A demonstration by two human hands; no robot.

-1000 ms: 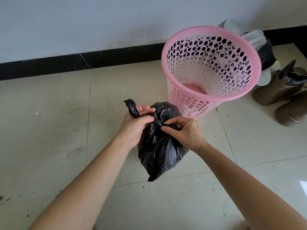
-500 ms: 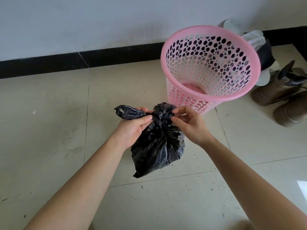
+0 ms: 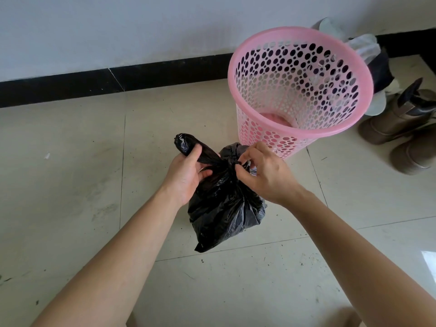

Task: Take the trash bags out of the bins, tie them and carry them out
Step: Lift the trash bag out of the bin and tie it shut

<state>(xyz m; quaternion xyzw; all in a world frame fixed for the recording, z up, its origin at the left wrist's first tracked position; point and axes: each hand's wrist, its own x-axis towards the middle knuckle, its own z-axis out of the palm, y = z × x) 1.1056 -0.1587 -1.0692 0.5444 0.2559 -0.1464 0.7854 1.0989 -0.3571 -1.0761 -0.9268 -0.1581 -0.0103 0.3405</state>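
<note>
Left grip (image 3: 186, 175) clutching bag (image 3: 224, 213) tail (image 3: 186, 143), right grip (image 3: 264, 173) pinching the knot (image 3: 232, 161); I'd pull both apart evenly to cinch.

The trash bag (image 3: 224, 204) is between the hands: the left hand (image 3: 186, 171) grips its left end and the right hand (image 3: 266, 175) pinches its knot. The bin (image 3: 292, 31) stands behind it to the right, before the wall (image 3: 141, 31). Boots (image 3: 396, 121) lie right of the bin.
</note>
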